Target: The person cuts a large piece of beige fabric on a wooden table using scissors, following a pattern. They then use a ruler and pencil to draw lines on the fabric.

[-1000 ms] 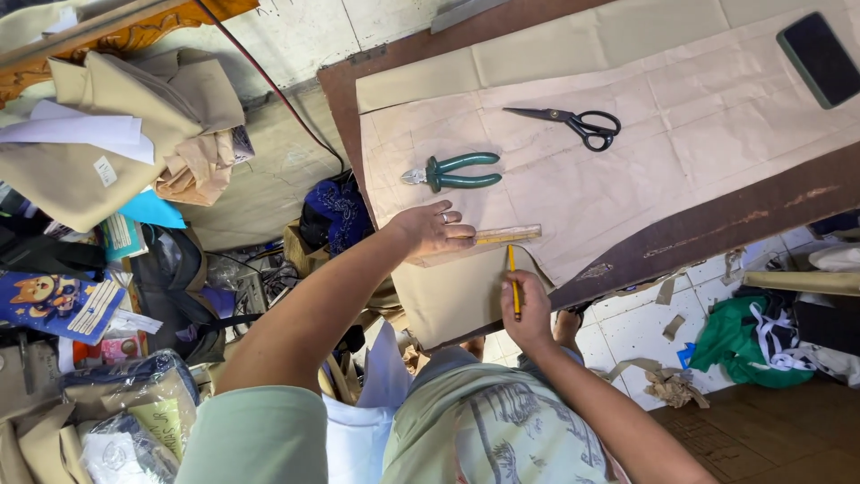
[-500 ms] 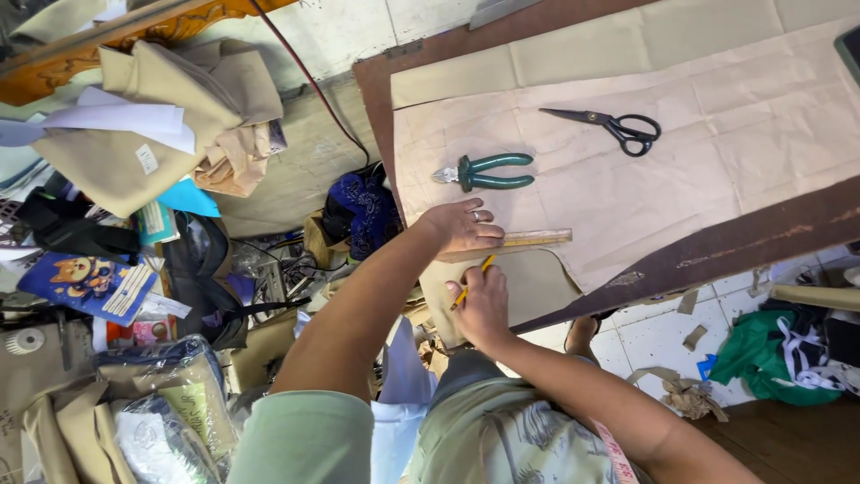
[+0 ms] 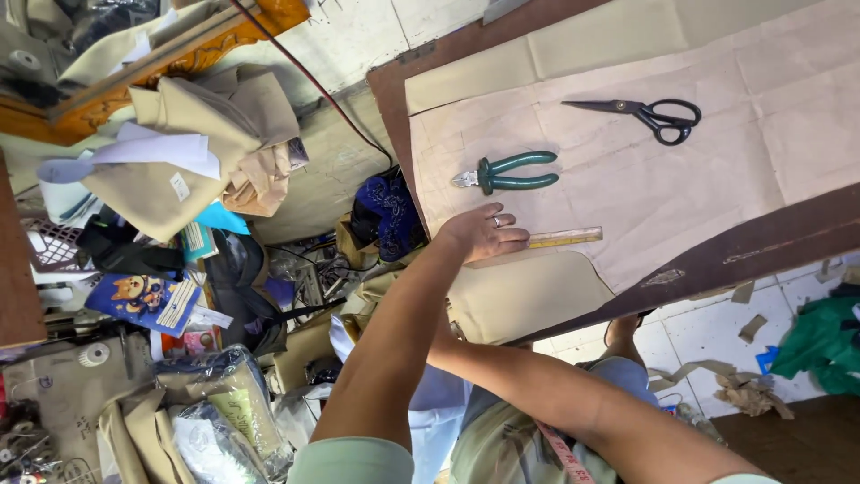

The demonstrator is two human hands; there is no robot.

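Overhead, largest first: brown board, slanting across the upper right, its dark edge showing along the lower side

Paper pattern sheet, pale pink-beige, creased, covering most of the board

Tan cloth strip, lying along the sheet's upper edge

Tan cloth piece, rounded corner, lying at the board's lower edge and hanging partly past it

Heap of beige cloth with white paper on top, well apart to the left, among floor clutter

Green cloth on the tiled floor at far right

Left hand, ring on one finger, palm down and fingers spread flat, pressing on one end of the ruler where paper meets tan cloth piece; grips nothing

Right hand: forearm crosses beneath the left arm and the hand itself is hidden behind it, so whether it is open or closed cannot be told

Scissors, black, blades shut, lying on the paper near the upper right, well apart from the hand

Pliers, green handles, lying on the paper just above the left hand, not touched

Ruler, yellow, wooden, lying flat along the seam between paper and tan cloth piece, its near end under the left fingers

Paper scraps, small, scattered on the floor below the board
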